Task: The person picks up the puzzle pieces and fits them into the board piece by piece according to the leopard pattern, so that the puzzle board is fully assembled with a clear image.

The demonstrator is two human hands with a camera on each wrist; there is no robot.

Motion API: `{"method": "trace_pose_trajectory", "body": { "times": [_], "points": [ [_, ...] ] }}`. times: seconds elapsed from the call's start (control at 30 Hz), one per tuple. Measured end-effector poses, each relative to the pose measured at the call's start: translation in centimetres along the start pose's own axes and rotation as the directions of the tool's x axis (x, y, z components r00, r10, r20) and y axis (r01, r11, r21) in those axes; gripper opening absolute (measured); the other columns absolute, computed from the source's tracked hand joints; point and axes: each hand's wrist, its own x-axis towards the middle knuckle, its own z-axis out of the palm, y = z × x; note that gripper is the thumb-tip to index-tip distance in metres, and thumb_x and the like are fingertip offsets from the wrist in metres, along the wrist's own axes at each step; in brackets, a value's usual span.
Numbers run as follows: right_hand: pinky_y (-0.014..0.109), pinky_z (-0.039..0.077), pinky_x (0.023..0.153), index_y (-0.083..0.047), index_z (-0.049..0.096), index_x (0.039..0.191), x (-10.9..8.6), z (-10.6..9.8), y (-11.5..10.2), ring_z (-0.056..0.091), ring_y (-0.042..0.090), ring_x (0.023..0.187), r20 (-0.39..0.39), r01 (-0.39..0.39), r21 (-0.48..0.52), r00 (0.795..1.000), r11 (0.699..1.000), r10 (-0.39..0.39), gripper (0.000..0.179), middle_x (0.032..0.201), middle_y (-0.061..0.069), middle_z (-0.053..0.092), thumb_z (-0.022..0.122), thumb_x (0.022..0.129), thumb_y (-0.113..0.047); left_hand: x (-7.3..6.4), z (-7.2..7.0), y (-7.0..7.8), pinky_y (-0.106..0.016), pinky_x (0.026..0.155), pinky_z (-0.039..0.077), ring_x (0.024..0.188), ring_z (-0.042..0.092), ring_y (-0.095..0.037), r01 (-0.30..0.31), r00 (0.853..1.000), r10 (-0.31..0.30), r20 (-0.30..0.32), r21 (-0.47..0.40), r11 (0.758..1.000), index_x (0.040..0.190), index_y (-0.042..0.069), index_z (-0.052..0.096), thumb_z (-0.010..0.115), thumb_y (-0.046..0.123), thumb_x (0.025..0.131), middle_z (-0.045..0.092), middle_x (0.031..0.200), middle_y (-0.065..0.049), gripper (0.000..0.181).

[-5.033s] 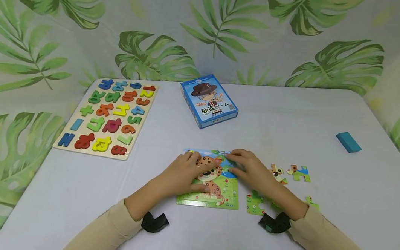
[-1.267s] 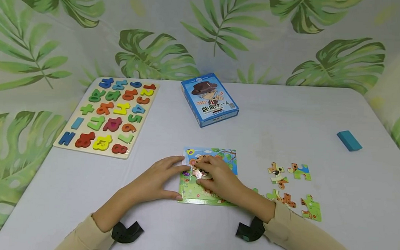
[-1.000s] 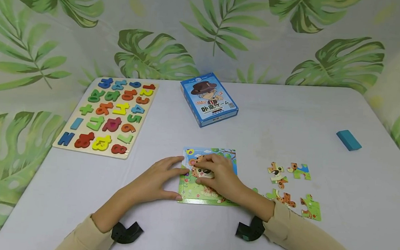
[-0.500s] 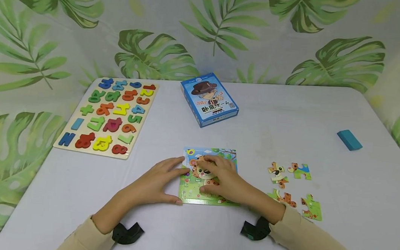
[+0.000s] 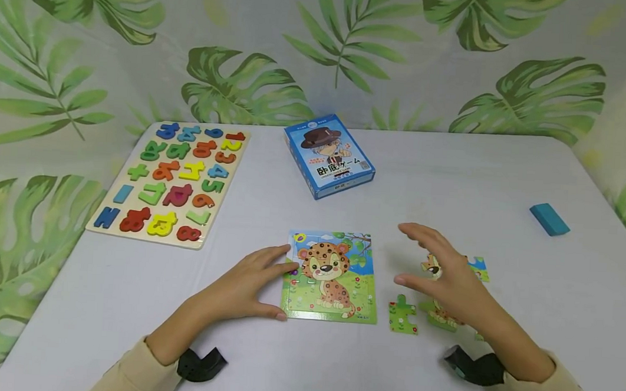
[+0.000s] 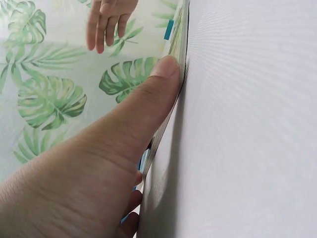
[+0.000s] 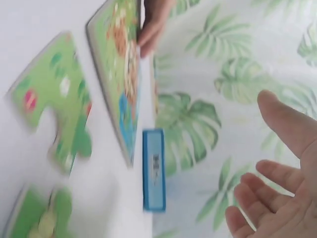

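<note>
A leopard jigsaw puzzle point(image 5: 297, 301) lies in its board on the white table. My left hand point(image 5: 244, 283) touches the board's left side, fingers spread along the edge and thumb at the near left corner. In the left wrist view that thumb point(image 6: 166, 74) lies along the board's edge. To the right of the board my right hand point(image 5: 457, 283) hovers empty above loose jigsaw pieces, thumb and fingers apart. Beneath its thumb sits a green piece with flowers point(image 5: 403, 319). A leopard piece point(image 5: 442, 315) and a blue-and-green piece point(image 5: 480, 269) are partly hidden by the hand.
A board of coloured number shapes point(image 5: 220, 202) lies at the left. Behind the puzzle is a blue game box point(image 5: 341, 155). A teal block point(image 5: 549, 220) sits far right. Leaf-patterned cloth point(image 5: 234, 85) stands behind the table.
My right hand was pressing a piece into the leopard's face area; it has since let go and moved right over the loose pieces. My left hand slid from atop the puzzle to its left edge.
</note>
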Motion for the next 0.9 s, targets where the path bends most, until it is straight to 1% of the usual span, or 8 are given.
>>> {"method": "trace_pose_trajectory", "body": {
  "times": [0.07,0.23,0.3,0.33,0.43,0.57,0.8,0.9],
  "points": [
    [0.051,0.036,0.086,-0.017,0.037,0.137,-0.9,-0.9,0.6,0.038,0.025,0.115,-0.031,-0.034,-0.040,0.999,0.999,0.033,0.075,0.136,0.002,0.036,0.075,0.072,-0.015,0.0,0.0,0.0,-0.042,0.103,0.020,0.131,0.018,-0.024,0.003,1.000,-0.003,0.002,0.003,1.000,0.136,0.022,0.041,0.060,0.066,0.068,0.020,0.146,-0.005,0.084],
    [0.025,0.034,0.083,-0.019,0.037,0.137,-2.8,-2.3,2.6,0.037,0.015,0.109,-0.078,-0.109,-0.084,0.992,0.990,0.102,0.076,0.132,-0.001,0.040,0.075,0.072,-0.011,-0.1,0.0,0.0,-0.042,0.103,0.020,0.132,0.018,-0.024,0.007,1.000,-0.007,0.004,-0.003,1.000,0.136,0.022,0.040,0.059,0.067,0.068,0.019,0.147,-0.005,0.084],
    [0.020,0.033,0.080,-0.020,0.036,0.138,-3.4,-2.6,3.5,0.036,0.013,0.109,-0.072,-0.115,-0.084,0.991,0.990,0.109,0.077,0.131,0.001,0.040,0.075,0.072,-0.010,-0.1,0.0,0.0,-0.042,0.103,0.020,0.132,0.018,-0.024,0.006,1.000,-0.006,0.003,-0.007,1.000,0.136,0.022,0.041,0.060,0.066,0.068,0.019,0.147,-0.005,0.084],
    [0.021,0.034,0.081,-0.019,0.036,0.138,-3.6,-2.7,3.9,0.036,0.012,0.109,-0.065,-0.120,-0.084,0.991,0.989,0.115,0.076,0.132,0.001,0.040,0.074,0.073,-0.010,-0.1,0.0,0.1,-0.042,0.103,0.020,0.132,0.018,-0.024,0.005,1.000,-0.005,0.003,-0.007,1.000,0.136,0.022,0.041,0.060,0.066,0.068,0.019,0.147,-0.005,0.084],
    [0.036,0.036,0.084,-0.018,0.035,0.138,-4.1,-2.8,5.0,0.036,0.014,0.109,-0.037,-0.142,-0.073,0.989,0.987,0.140,0.075,0.132,0.005,0.040,0.074,0.074,-0.013,-0.1,0.0,0.0,-0.042,0.103,0.020,0.131,0.018,-0.024,0.003,1.000,-0.003,0.000,-0.007,1.000,0.136,0.022,0.041,0.060,0.066,0.068,0.020,0.146,-0.005,0.084],
    [0.055,0.035,0.078,-0.015,0.036,0.137,-4.3,-2.7,6.1,0.039,0.026,0.108,-0.001,-0.191,-0.039,0.982,0.981,0.191,0.071,0.131,0.010,0.040,0.072,0.076,-0.017,0.0,0.0,0.0,-0.042,0.103,0.020,0.132,0.018,-0.024,0.003,1.000,-0.003,0.002,-0.003,1.000,0.136,0.022,0.041,0.060,0.067,0.068,0.020,0.146,-0.005,0.084],
    [0.053,0.034,0.082,-0.010,0.040,0.134,-4.6,-2.8,7.7,0.040,0.035,0.110,0.081,-0.241,-0.055,0.966,0.969,0.244,0.060,0.129,0.015,0.043,0.066,0.082,-0.022,-0.1,0.0,0.0,-0.042,0.103,0.019,0.132,0.017,-0.023,0.008,1.000,-0.008,0.009,-0.001,1.000,0.136,0.022,0.040,0.061,0.066,0.068,0.019,0.147,-0.005,0.084],
    [0.033,0.035,0.091,-0.011,0.042,0.133,-4.7,-2.9,8.2,0.040,0.034,0.115,0.104,-0.240,-0.090,0.963,0.967,0.249,0.055,0.131,0.014,0.042,0.064,0.084,-0.024,-0.1,0.0,0.1,-0.042,0.103,0.019,0.132,0.017,-0.023,0.010,1.000,-0.010,0.010,-0.003,1.000,0.136,0.022,0.040,0.061,0.066,0.068,0.019,0.147,-0.004,0.084]
  ]
}}
